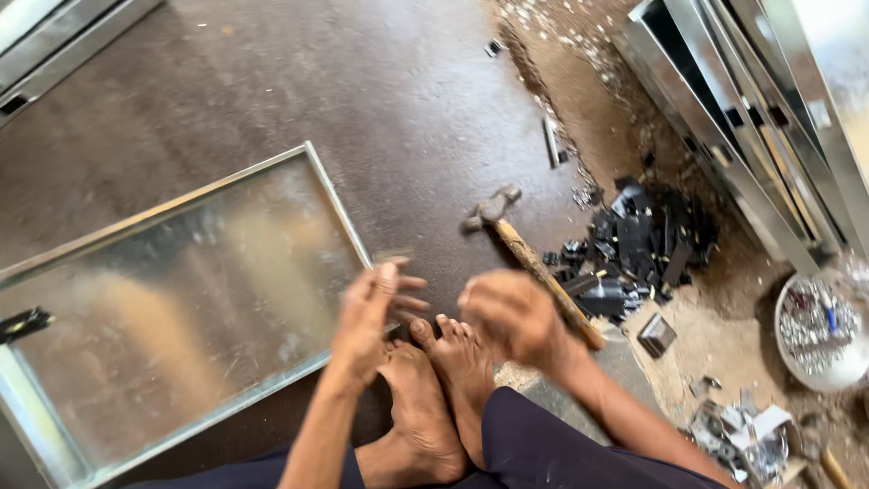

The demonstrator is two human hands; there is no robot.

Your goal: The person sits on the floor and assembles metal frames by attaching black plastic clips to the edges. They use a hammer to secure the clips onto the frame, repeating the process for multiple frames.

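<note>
Metal-framed glass panel (172, 308) flat on dark floor at nine o'clock, corner just beside the feet; pane smeared, reflective. Left hand (371, 317) at that corner, fingers loosely spread, gripping nothing visible. Right hand (511, 317) blurred, grip impossible to tell. Hammer (534, 263) lying at one o'clock. Probably corner fitting; steady alignment needed next.

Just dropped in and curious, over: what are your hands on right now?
Left hand at the metal frame corner, grip blurred. Right hand beside the hammer, not clearly gripping. Feet between hands; black parts pile nearby.
</note>
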